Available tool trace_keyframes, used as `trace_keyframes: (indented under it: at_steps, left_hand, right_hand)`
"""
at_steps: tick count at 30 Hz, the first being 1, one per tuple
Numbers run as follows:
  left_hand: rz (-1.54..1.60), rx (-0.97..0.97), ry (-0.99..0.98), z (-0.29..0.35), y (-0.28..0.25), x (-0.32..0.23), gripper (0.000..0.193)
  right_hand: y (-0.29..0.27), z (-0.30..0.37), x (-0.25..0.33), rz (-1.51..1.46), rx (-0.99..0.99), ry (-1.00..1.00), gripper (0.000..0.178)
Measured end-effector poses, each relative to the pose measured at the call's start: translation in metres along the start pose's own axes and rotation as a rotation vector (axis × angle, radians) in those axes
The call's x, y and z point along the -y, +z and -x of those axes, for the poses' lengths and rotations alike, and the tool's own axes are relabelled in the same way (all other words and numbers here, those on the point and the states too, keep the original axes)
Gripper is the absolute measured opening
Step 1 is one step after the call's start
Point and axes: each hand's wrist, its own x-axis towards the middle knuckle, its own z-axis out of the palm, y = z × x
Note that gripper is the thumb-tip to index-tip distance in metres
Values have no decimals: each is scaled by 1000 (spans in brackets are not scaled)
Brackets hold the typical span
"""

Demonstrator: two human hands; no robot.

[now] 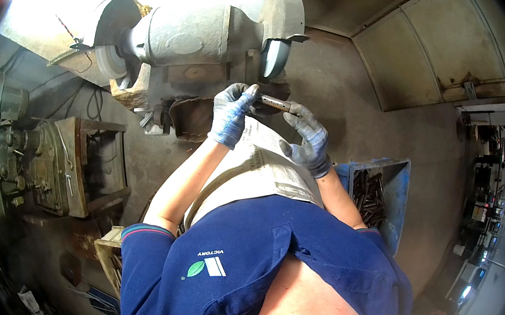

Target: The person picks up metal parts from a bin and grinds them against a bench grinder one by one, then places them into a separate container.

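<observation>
Nearest, below the chest of a navy short-sleeved shirt (pixel 243 244), a pale, print-covered sheet (pixel 254 169) spreads over the lap, with a blue open-topped crate (pixel 399 194) of dark, slender metal pieces (pixel 367 197) beside the right forearm. Farther out, the right hand (pixel 309 139), in a grey-and-blue knitted glove, is open, thumb spread away, its fingertips at the near end of a slim grey metal bar with a row of small dark holes (pixel 274 101); whether they press on it I cannot tell. The left hand (pixel 233 115), gloved alike, pinches the bar's other end between thumb and curled fingers, its forearm slanting forward and inward. The bar lies between the hands, its long axis running from ahead on the left back toward the right. Just beyond it, apparently apart, stands the pale right-hand wheel (pixel 277 58) of a grey cast-metal bench grinder (pixel 190 35).
</observation>
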Motion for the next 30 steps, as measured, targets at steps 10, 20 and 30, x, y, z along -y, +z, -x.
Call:
trace_keyframes:
  at_steps: [10,20,30]
  left_hand:
    - [-346,26,305,3,-5,10,13]
    - [-126,9,12,-28,-22,36,14]
    - [-81,-59,-82,-78,-13,79,8]
  right_hand:
    - [11,8,-14,-589,-192,499,27]
    - [11,6,-41,-18,-54,207,28]
    - [28,17,-108,-397,-215,565,19]
